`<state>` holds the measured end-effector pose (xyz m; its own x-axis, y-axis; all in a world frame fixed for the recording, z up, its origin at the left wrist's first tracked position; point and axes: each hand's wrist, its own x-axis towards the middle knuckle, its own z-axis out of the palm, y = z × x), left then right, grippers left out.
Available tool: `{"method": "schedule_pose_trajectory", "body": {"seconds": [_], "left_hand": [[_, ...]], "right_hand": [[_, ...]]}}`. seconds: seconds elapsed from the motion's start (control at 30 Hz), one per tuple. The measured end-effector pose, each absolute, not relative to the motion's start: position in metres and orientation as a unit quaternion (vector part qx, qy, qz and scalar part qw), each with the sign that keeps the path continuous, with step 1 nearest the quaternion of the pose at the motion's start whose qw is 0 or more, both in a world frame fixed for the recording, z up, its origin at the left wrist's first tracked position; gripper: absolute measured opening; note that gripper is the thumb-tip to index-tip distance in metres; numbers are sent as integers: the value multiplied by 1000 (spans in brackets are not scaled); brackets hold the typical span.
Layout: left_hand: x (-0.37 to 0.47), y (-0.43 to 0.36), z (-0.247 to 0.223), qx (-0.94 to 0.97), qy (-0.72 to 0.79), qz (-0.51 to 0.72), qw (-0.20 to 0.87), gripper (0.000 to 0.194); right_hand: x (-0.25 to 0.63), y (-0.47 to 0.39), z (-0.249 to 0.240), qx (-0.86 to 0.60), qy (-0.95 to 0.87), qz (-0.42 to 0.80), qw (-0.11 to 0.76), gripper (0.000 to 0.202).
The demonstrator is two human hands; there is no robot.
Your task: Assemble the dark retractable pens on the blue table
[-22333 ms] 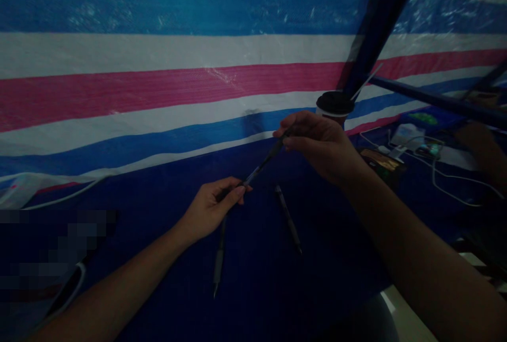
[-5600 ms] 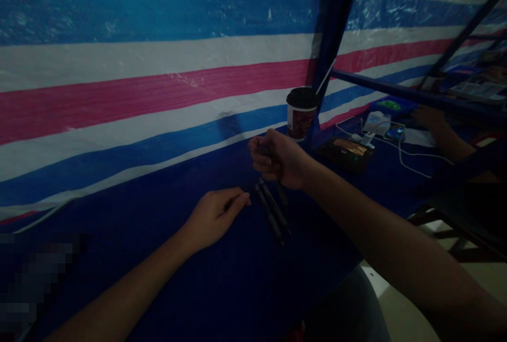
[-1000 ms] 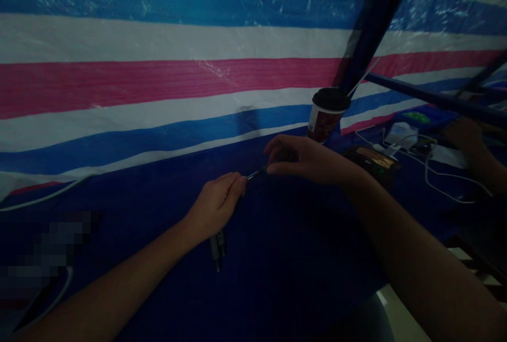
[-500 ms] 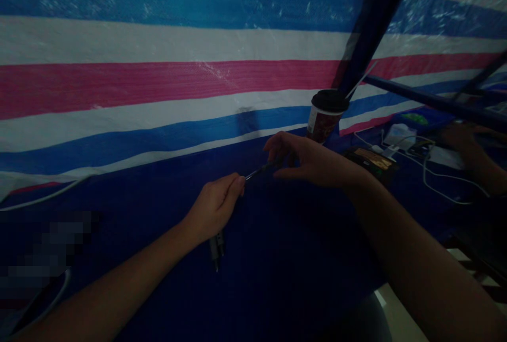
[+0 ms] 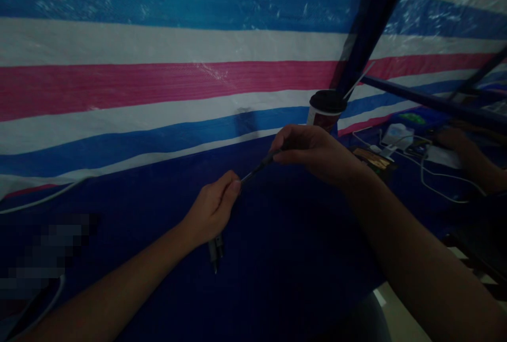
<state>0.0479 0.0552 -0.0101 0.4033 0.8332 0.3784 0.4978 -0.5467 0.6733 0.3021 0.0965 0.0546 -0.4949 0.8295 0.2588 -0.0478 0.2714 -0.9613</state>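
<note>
Between my two hands runs a slim pen-like rod [image 5: 255, 170], dark towards the right and shiny towards the left. My left hand [image 5: 216, 205] is closed round its lower left end, thumb on top. Thumb and forefinger of my right hand [image 5: 304, 149] pinch the dark upper right end. Poor light hides what kind of rod it is. Partly beneath my left hand, grey pen-like pieces [image 5: 213, 255] with thin tips lie on the dark blue table [image 5: 277, 268].
Behind my right hand stands a lidded paper cup [image 5: 328, 103] beside a slanted post [image 5: 366, 36]. Further right are a dark flat box [image 5: 372, 160], white cables [image 5: 439, 194] and another person's hand [image 5: 453, 136]. A striped sheet [image 5: 158, 83] hangs behind the table.
My right hand's fingers have closed in on the rod's dark end, and the hand has risen slightly. My left hand keeps its grip, almost still.
</note>
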Motion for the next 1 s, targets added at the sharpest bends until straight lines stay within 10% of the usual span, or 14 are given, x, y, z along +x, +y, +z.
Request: {"method": "schedule_pose_trajectory", "body": {"seconds": [0.6,1.0], "left_hand": [[51,58,-11,811,425,351,197,20],[51,59,-13,824,404,348,191,17]], "right_hand": [[302,111,48,-359,-602,398,592,7],[302,101,52,-416,-753,359,362,29]]}}
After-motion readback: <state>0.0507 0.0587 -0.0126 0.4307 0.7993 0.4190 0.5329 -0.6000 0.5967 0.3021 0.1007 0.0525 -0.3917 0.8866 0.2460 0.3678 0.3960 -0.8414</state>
